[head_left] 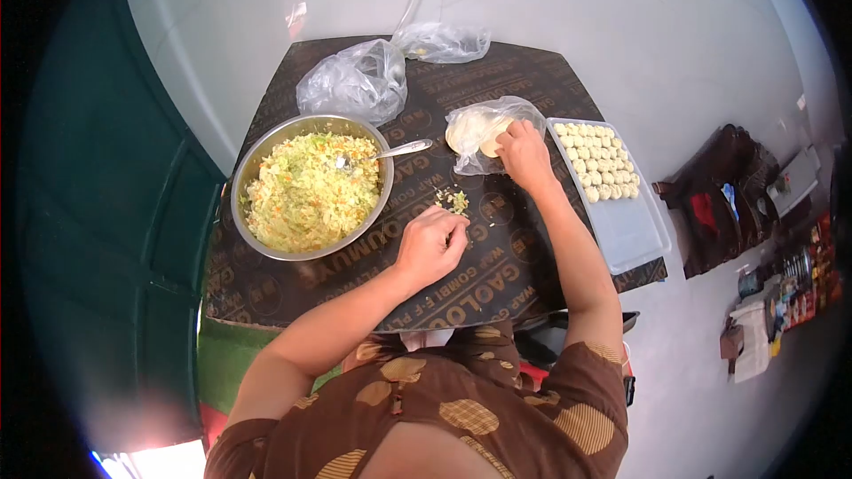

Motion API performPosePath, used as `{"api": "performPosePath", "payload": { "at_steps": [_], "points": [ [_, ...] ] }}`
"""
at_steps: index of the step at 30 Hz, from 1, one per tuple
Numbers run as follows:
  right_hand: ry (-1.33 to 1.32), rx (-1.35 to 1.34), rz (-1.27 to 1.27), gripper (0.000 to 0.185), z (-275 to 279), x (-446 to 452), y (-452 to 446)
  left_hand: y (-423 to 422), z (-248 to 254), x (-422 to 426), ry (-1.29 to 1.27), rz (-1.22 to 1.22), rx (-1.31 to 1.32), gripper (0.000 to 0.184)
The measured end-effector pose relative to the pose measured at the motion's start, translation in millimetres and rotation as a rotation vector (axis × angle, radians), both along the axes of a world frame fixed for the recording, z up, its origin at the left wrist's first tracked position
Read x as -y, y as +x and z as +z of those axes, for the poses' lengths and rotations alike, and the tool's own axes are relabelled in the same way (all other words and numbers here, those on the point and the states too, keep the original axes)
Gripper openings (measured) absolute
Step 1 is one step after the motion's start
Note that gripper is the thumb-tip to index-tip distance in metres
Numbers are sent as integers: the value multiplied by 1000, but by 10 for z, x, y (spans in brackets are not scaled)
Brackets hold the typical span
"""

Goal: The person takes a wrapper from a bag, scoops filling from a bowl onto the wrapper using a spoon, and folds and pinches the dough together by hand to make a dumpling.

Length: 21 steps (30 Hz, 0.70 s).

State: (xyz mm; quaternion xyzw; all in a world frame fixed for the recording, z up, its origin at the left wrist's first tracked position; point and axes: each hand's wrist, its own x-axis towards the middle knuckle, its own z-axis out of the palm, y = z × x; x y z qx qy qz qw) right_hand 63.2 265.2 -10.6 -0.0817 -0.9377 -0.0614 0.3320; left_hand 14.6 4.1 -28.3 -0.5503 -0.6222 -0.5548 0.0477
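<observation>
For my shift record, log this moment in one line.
right hand: at round wrappers; left hand: beside food scraps; bowl: chopped mix, spoon inside; tray: dough pieces in rows

Dark green panelling [98,177] left, pale grey floor [679,372] right.

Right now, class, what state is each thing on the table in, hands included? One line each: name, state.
Metal bowl: nearly full of chopped filling
Spoon: tip in filling
Wrappers: overlapping, partly bagged
Tray: partly filled with dough pieces
Plastic bag: crumpled
Scraps: scattered
Left hand: fingers curled
Right hand: at wrappers
</observation>
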Motion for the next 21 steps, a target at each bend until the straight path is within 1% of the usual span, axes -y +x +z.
{"api": "performPosePath", "payload": {
  "at_steps": [2, 8, 21],
  "points": [
    [28, 2, 3, 9, 4, 73, -4, 12, -3, 2, -9, -13, 5, 8],
    [146, 39, -69, 8, -46, 116, -86, 18, -25, 13, -18, -32, 13, 8],
    [187, 33, -44, 7, -44, 130, -74, -10, -11, 7, -28, 11, 27, 10]
  ]
}}
